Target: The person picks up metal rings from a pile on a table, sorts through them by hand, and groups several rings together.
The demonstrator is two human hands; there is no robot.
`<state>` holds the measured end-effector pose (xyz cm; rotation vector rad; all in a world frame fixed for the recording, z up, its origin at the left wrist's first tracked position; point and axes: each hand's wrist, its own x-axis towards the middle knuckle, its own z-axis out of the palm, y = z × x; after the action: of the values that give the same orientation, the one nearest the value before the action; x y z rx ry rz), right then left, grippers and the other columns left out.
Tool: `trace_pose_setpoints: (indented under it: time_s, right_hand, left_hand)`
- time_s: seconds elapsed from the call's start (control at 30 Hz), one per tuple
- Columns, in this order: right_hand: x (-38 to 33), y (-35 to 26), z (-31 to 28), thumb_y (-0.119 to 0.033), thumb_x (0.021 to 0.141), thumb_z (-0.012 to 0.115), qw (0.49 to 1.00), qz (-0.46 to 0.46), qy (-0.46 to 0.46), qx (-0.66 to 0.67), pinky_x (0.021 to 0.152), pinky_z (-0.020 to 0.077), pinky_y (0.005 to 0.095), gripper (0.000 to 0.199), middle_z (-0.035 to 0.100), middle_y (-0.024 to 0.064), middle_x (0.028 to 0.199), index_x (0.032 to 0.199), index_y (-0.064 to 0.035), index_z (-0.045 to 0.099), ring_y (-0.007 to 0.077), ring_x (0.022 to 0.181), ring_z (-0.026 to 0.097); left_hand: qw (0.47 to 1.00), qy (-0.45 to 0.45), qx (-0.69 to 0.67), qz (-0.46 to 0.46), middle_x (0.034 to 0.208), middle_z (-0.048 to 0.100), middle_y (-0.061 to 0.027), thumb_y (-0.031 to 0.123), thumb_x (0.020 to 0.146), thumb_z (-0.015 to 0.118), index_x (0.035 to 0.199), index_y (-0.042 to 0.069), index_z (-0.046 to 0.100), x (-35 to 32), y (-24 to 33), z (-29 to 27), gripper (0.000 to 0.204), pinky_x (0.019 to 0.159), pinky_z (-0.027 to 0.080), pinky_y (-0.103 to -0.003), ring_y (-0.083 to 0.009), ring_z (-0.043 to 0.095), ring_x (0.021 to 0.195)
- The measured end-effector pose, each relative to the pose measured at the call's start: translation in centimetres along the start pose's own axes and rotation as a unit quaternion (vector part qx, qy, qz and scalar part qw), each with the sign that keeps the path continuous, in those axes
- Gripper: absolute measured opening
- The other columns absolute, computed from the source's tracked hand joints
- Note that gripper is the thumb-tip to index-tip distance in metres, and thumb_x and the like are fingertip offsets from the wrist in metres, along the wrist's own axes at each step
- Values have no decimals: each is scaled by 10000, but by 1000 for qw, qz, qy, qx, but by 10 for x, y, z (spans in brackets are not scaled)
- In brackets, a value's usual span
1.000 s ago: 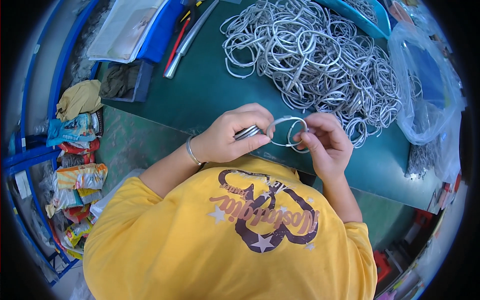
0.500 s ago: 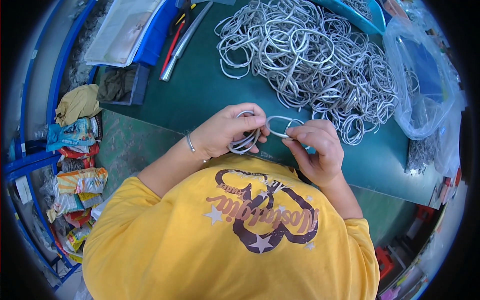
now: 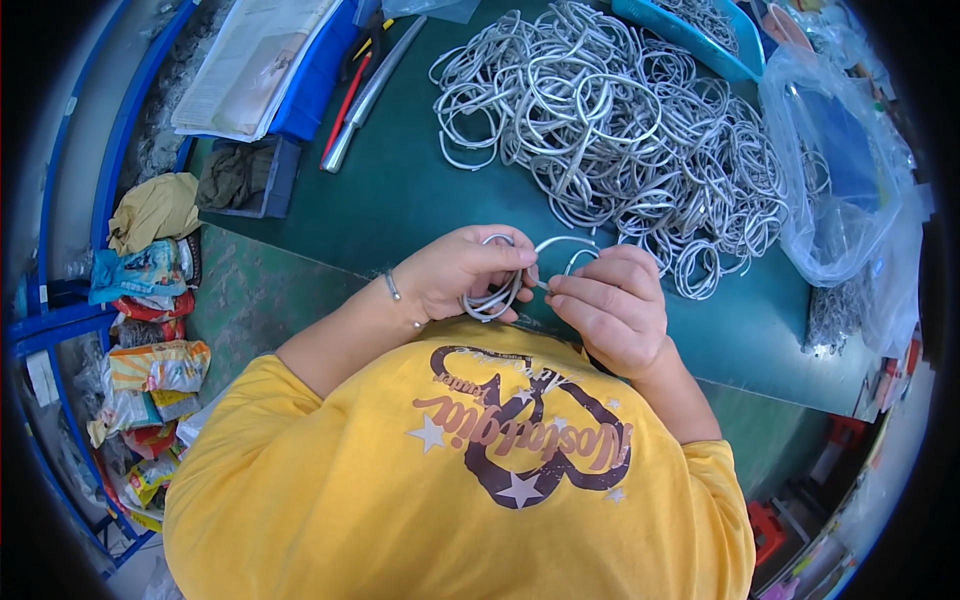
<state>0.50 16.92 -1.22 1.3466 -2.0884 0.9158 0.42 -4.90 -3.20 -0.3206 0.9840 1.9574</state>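
Wire rings (image 3: 492, 296), small grey bundle, held at the near edge of the green bench (image 3: 400, 210).

Left hand (image 3: 462, 272) clenched around the bundle; right hand (image 3: 610, 305) pinching a single ring (image 3: 562, 247), seemingly touching the bundle, though the fingers hide the join. Beyond: large heap of like rings (image 3: 620, 130) mid-bench; clear plastic bag (image 3: 840, 180) to its right; blue tray (image 3: 690, 30) at the far edge; grey metal bar (image 3: 372, 95) and red pen (image 3: 345, 105) far left.

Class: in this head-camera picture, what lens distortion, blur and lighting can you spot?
Head view: fisheye bends the green table edge, with black corners round the circle; even light, soft shadows; hands and the grey ring pile look sharp; the clear bag shows mild glare.
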Motion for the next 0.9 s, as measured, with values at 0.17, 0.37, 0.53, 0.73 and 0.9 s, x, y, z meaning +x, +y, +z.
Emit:
trace_pose_setpoints:
  time_s: [0.17,0.37,0.53,0.73,0.9]
  right_hand:
    - [-4,2,2,-193,794,672,967,193,105,130,832,456,354,288,631,117,1028,1019,-28,600,229,932,587]
    - [-11,-2,-1,-134,935,546,748,508,72,422,599,435,195,177,653,38,803,982,6,645,65,678,570]
    - [11,-2,-5,-41,812,670,915,357,81,170,502,430,243,50,623,58,669,840,0,663,134,549,560]
    - [21,-2,-10,-45,751,714,968,181,-18,172,590,492,306,187,632,108,835,929,-16,662,248,688,607]
    - [-10,4,-10,-68,765,709,955,290,-11,58,563,490,334,137,598,115,786,865,-13,634,261,652,602]
  left_hand:
    - [998,14,51,44,923,596,-77,208,919,574,976,46,550,2,-2,0,173,651,559,-299,-165,605,824]
    - [986,69,130,82,947,593,-68,183,909,594,967,57,549,2,-4,2,146,688,561,-298,-158,602,856]
    - [995,37,22,94,999,603,-97,301,965,470,1120,45,517,4,-4,4,303,731,560,-350,-207,605,924]
    - [952,-150,-262,51,1182,551,-208,505,946,394,1319,41,410,8,-3,-1,595,757,539,-515,-297,592,1021]
    - [928,-212,-302,42,1195,531,-227,440,937,426,1358,37,365,13,-15,-28,586,754,534,-482,-336,572,1049]
